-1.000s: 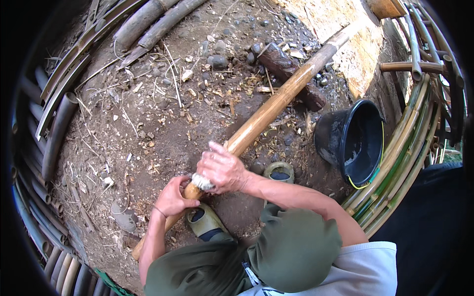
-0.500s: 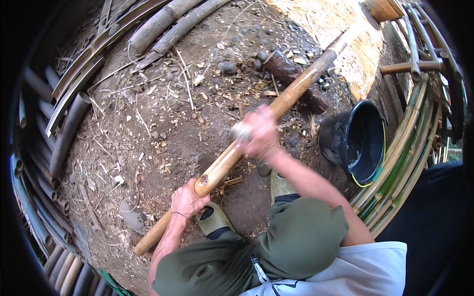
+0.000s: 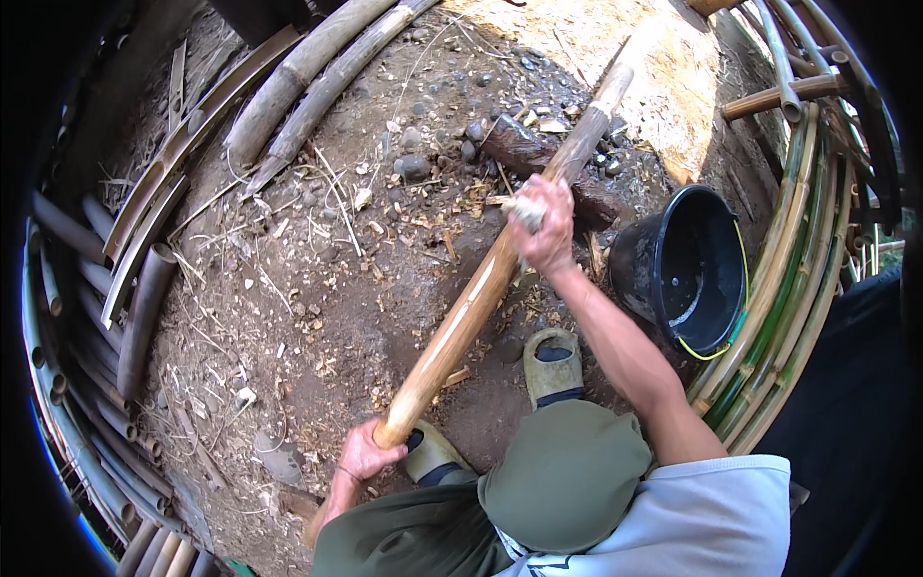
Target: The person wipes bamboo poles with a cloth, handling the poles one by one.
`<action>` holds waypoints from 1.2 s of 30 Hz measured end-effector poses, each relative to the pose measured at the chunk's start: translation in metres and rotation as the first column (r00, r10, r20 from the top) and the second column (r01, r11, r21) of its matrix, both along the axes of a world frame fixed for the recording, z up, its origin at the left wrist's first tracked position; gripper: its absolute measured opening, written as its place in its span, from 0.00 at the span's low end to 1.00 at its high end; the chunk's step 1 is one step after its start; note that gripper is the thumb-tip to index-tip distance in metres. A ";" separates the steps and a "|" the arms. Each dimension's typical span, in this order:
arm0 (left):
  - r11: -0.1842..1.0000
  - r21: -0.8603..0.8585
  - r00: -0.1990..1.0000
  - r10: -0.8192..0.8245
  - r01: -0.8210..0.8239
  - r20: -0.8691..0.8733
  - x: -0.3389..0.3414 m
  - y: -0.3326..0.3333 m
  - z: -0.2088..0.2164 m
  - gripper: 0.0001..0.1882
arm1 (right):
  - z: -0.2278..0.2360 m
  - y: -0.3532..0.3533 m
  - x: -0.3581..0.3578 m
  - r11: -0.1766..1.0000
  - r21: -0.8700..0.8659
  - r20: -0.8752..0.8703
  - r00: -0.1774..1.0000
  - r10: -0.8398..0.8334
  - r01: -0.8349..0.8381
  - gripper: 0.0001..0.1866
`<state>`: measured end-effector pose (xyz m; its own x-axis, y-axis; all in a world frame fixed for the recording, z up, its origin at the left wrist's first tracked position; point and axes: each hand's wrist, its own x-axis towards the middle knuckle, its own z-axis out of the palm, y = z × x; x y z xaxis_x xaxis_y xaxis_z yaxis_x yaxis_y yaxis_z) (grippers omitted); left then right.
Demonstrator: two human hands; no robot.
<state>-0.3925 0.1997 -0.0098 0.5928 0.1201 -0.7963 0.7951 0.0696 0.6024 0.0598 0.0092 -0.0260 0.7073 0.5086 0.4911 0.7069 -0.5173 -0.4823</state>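
Note:
A long bamboo pole [image 3: 460,332] slants from my left knee up to the far right, its far part greyer and its near part pale brown and shiny. Beneath its far half lies a dark, wet log [image 3: 514,144]. My left hand [image 3: 363,452] is wrapped round the pole near its lower end. Farther up, my right hand [image 3: 553,240] is closed on a whitish wad [image 3: 526,213] that it presses against the pole; the wad's material is unclear.
A black bucket [image 3: 633,274] with some water stands to the right, beside bundled bamboo poles [image 3: 784,317]. More bamboo pieces [image 3: 144,317] are stacked at the left. Chips and stones litter the dirt floor. My feet wear clogs [image 3: 567,380] near the pole.
My right hand has slid up the pole with the wad, away from me. My left hand still grips the lower part, and the dark spot just above it no longer shows. The view has shifted slightly.

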 end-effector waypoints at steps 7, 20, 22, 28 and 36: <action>0.905 0.333 0.960 -0.218 0.266 -0.175 -0.013 -0.029 0.040 0.26 | 0.006 -0.003 -0.044 0.993 0.098 -0.055 0.996 0.076 -0.071 0.13; 0.596 0.791 0.991 -0.068 0.136 -0.119 0.007 -0.087 0.025 0.31 | 0.013 0.017 -0.168 0.860 0.046 -0.079 0.856 0.511 -0.509 0.09; 0.619 0.773 0.990 -0.072 0.139 -0.120 0.006 -0.078 0.028 0.27 | 0.021 0.024 -0.220 0.645 0.101 -0.006 0.648 0.762 -0.757 0.11; 0.749 0.636 0.980 -0.094 0.186 -0.175 -0.001 -0.055 0.038 0.25 | 0.002 0.013 -0.069 0.819 -0.128 0.017 0.825 0.565 -0.559 0.11; 0.903 0.314 0.952 -0.247 0.294 -0.181 0.018 -0.012 0.037 0.28 | 0.010 0.020 -0.082 0.905 -0.131 0.052 0.909 0.414 -0.405 0.12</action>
<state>-0.3740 0.1873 0.0276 0.5313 0.2420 -0.8119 0.8290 -0.3460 0.4394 -0.0219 0.0289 -0.0164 0.3869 0.8014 0.4561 0.9008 -0.2226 -0.3728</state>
